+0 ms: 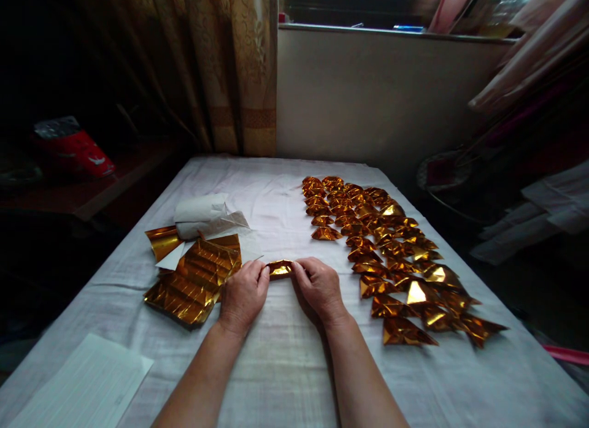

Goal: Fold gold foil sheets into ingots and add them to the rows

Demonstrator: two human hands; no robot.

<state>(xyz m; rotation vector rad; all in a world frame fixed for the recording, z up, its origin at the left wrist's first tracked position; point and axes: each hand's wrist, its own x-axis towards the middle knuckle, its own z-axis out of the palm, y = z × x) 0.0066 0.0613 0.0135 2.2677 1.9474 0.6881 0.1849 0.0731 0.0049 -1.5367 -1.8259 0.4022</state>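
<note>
No words, numbers or brand marks can be read anywhere here. The white lined paper sheet [87, 385] at the near left corner of the worktop carries faint ruled lines only, nothing legible. The red plastic packet [76, 149] off in the dark at the left shows pale marks, too blurred and too small to make out. The stack of gold foil sheets [196, 281] bears a pressed stripe pattern, no lettering. The folded gold foil pieces [391, 256] are plain and shiny.

table [285, 379]: white cloth | gold foil stack [196, 281] | folded gold pieces [391, 256] | paper sheet [87, 385]
</note>
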